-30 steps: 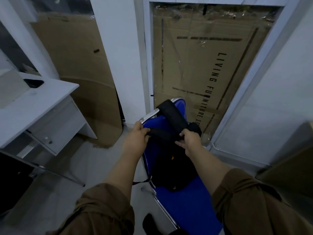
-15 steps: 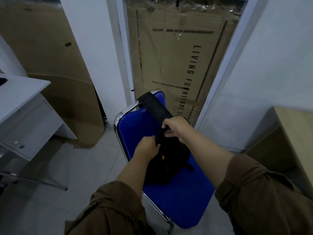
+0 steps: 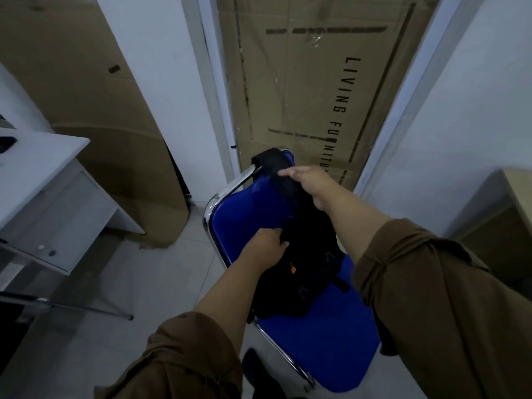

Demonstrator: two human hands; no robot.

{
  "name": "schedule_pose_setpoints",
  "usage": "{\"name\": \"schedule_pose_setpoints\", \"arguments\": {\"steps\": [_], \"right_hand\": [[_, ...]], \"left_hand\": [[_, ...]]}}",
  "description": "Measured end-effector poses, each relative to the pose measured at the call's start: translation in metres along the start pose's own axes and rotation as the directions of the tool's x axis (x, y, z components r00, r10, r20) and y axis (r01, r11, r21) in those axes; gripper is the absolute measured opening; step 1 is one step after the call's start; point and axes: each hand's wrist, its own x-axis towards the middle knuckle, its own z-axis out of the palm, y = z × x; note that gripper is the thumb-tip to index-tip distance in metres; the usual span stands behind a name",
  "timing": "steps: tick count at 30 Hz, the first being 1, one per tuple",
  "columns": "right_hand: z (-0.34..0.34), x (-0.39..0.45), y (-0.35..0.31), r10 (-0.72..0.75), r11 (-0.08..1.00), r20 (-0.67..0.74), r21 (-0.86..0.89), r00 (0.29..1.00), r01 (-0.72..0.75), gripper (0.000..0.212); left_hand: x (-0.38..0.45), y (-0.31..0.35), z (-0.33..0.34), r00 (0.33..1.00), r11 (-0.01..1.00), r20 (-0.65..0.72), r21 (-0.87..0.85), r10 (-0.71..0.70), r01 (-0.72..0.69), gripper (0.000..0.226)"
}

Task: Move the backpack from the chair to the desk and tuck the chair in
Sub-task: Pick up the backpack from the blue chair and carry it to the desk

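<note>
A tall cardboard box point(image 3: 311, 90) printed with "LIVING FURNITU" fills the doorway at twelve o'clock, and a second cardboard sheet point(image 3: 95, 116) leans against the white wall at ten o'clock. The white desk point(image 3: 34, 168) stands at nine o'clock, its drawer unit below the top, well apart from the chair. A pale wooden cabinet point(image 3: 512, 214) shows at three o'clock.

The blue chair point(image 3: 322, 341) with a chrome frame sits in the middle of the view, its backrest at twelve o'clock toward the doorway and its seat reaching down to six o'clock. The black backpack point(image 3: 311, 254) rests on the seat and leans against the backrest, with one padded strap point(image 3: 273, 165) looped over the top of the backrest.

Brown sleeves cover both forearms. The right hand point(image 3: 313, 182) is closed around the strap just below the top of the backrest, at one o'clock from the bag. The left hand point(image 3: 267, 243) is clenched on the upper left edge of the backpack, at nine o'clock from its middle. The two hands are apart, the right one higher. A dark shoe point(image 3: 256, 367) shows on the tiled floor at six o'clock, beside the chair's front leg.
</note>
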Motion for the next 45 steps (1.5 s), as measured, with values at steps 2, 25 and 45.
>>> {"name": "schedule_pose_setpoints", "arguments": {"steps": [2, 25, 45], "right_hand": [[-0.007, 0.004, 0.01, -0.035, 0.985, -0.116, 0.165, 0.993, 0.054, 0.032], [-0.141, -0.15, 0.08, -0.348, 0.883, -0.116, -0.374, 0.93, 0.283, 0.076], [-0.236, -0.337, 0.068, -0.36, 0.932, -0.893, -0.328, 0.269, 0.157, 0.012]], "left_hand": [[0.003, 0.001, -0.003, 1.0, 0.999, -0.009, -0.045, -0.007, 0.007, 0.019], [-0.04, 0.147, -0.036, 0.963, 0.985, -0.242, -0.092, 0.123, -0.149, 0.026], [-0.038, 0.332, -0.037, 0.765, 0.747, -0.028, -0.192, 0.644, -0.636, 0.039]]}}
